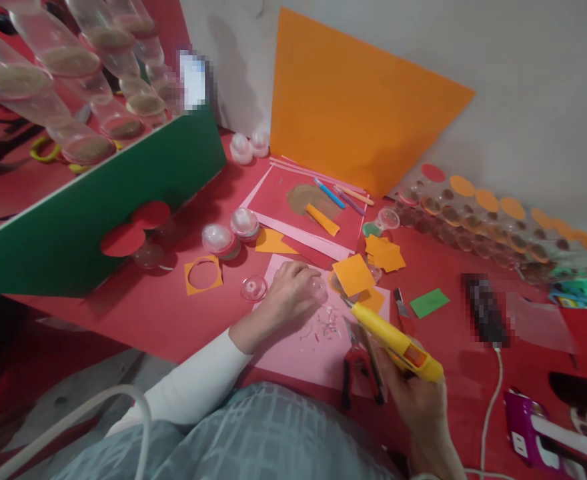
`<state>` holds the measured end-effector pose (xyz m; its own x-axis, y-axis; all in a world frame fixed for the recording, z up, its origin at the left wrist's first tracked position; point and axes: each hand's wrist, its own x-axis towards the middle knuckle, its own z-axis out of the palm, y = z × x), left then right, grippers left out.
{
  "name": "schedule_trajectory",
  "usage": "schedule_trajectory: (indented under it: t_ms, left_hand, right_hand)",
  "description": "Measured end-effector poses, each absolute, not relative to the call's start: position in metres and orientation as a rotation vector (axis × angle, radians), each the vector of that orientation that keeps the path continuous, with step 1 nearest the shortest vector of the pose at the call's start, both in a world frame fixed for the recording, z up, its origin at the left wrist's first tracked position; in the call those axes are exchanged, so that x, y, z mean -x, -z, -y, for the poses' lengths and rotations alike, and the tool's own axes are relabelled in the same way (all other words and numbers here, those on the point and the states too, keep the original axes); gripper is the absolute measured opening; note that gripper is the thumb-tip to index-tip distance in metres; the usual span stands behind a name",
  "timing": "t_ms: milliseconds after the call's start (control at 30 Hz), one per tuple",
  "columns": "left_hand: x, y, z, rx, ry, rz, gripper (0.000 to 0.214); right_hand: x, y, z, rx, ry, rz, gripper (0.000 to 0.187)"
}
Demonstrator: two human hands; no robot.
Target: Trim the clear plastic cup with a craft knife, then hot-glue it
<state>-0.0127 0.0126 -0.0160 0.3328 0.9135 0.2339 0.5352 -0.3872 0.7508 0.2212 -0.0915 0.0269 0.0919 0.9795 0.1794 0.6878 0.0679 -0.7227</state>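
Observation:
My left hand (291,290) is closed round a small clear plastic piece (317,288) above a pink sheet (278,350); its fingers partly hide the piece. In my right hand (413,400) is a yellow hot glue gun (393,337), its nozzle pointing up and left toward an orange paper square (353,275). Red-handled pliers (358,367) lie just left of my right hand. Small scraps (328,325) are scattered on the pink sheet between both hands. Beside my left wrist lies a clear round lid (253,288).
A green board (98,200) stands at the left, with clear sand-filled plastic hourglasses (78,73) behind it. Clear domed containers (219,240) and an orange cut-out frame (203,275) sit left of centre. An orange board (348,100) leans on the wall. A white cable (491,407) runs at right.

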Motion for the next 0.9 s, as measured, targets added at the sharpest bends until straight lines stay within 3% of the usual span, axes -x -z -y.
schedule_trajectory:
  t_ms: [167,500,667,767,900]
  left_hand:
    - [0.012,0.021,-0.014,-2.14,-0.68,-1.506,0.035]
    - [0.015,0.019,-0.017,-2.153,-0.552,-1.509,0.038]
    - [0.021,0.013,-0.008,-2.196,-0.766,-1.464,0.052]
    - [0.038,0.002,0.002,-2.279,-0.991,-1.478,0.042]
    - [0.075,-0.003,0.011,-2.281,-1.049,-1.693,0.044]
  right_hand:
    - [-0.222,-0.031,0.091,1.674,-0.517,1.662,0.015]
    - [-0.224,-0.035,0.094,1.693,-0.462,1.68,0.016]
    - [-0.221,-0.039,0.093,1.68,-0.459,1.661,0.018]
    - [-0.223,-0.038,0.093,1.669,-0.478,1.669,0.016]
    - [-0.225,-0.032,0.093,1.669,-0.511,1.683,0.016]
